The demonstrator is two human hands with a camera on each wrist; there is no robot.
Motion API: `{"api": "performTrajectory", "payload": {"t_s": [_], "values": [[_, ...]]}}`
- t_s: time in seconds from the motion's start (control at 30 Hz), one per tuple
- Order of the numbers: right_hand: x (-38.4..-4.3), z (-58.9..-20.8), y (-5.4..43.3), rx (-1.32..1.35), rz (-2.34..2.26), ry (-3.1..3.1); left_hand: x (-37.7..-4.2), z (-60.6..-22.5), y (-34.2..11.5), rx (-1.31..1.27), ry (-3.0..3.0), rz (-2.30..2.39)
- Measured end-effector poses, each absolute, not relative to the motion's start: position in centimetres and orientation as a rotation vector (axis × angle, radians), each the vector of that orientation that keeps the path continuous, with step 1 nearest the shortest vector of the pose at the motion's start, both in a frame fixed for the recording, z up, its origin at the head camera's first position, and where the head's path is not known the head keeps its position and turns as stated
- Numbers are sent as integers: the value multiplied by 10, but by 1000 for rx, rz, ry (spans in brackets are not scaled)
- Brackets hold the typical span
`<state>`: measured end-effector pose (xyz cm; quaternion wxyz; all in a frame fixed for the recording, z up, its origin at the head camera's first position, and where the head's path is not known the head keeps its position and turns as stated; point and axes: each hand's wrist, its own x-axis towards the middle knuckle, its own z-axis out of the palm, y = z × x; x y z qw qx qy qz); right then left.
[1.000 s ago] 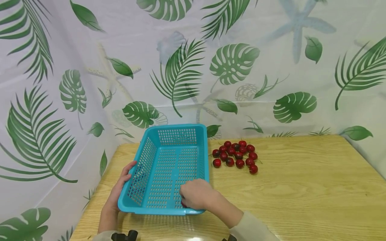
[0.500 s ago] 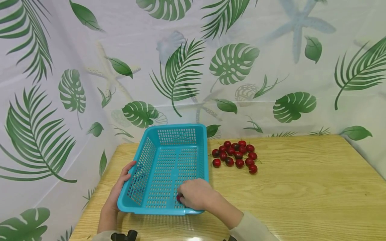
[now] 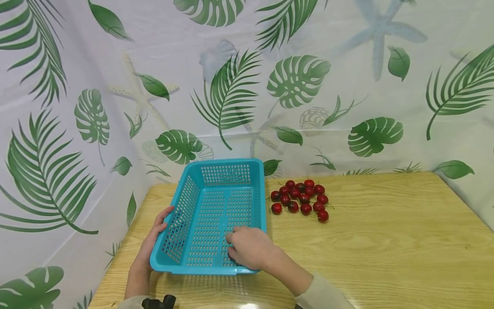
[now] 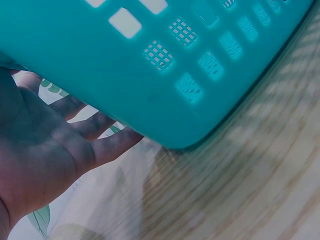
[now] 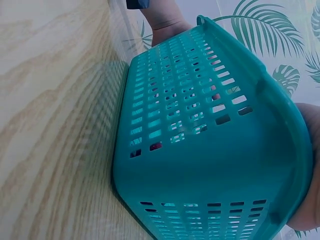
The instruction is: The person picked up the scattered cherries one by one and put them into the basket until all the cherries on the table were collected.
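In the head view a turquoise plastic basket (image 3: 208,214) with slotted sides stands on the table. My left hand (image 3: 152,238) touches its left rim and outer wall; in the left wrist view that hand's fingers (image 4: 117,145) lie fairly straight against the basket. My right hand (image 3: 248,246) is inside the basket near its front right corner, fingers loosely bent and the palm side hidden. Through a low slot in the right wrist view a small red spot, apparently a cherry (image 5: 156,146), shows near the floor of the basket. Several dark red cherries (image 3: 294,194) lie in a cluster right of the basket.
A wooden tabletop (image 3: 386,240) carries the basket and cherries. Behind and to the left hangs a white cloth (image 3: 332,38) printed with green leaves and starfish, close to the table's back edge.
My right hand shifted slightly within the basket; the cherry that showed at its fingertips half a second ago is now out of sight in the head view. Left hand and basket have stayed put.
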<state>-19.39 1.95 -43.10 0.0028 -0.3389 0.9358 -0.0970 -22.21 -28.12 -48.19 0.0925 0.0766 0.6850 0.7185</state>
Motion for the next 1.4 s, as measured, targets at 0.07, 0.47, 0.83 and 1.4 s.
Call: {"api": "performTrajectory", "payload": {"t_s": [0.07, 0.47, 0.83, 1.4], "values": [[-194, -431, 20, -1059, -316, 2939, -222, -482, -281, 230, 2030, 2133], [-200, -434, 32, -1098, -1331, 2790, -225, -481, -281, 229, 2045, 2133], [-217, -432, 92, -818, -1920, 2929, -225, -481, -280, 232, 2037, 2126], [-228, -444, 223, 86, -1584, 3069, -225, -482, -280, 252, 2059, 2135]]}}
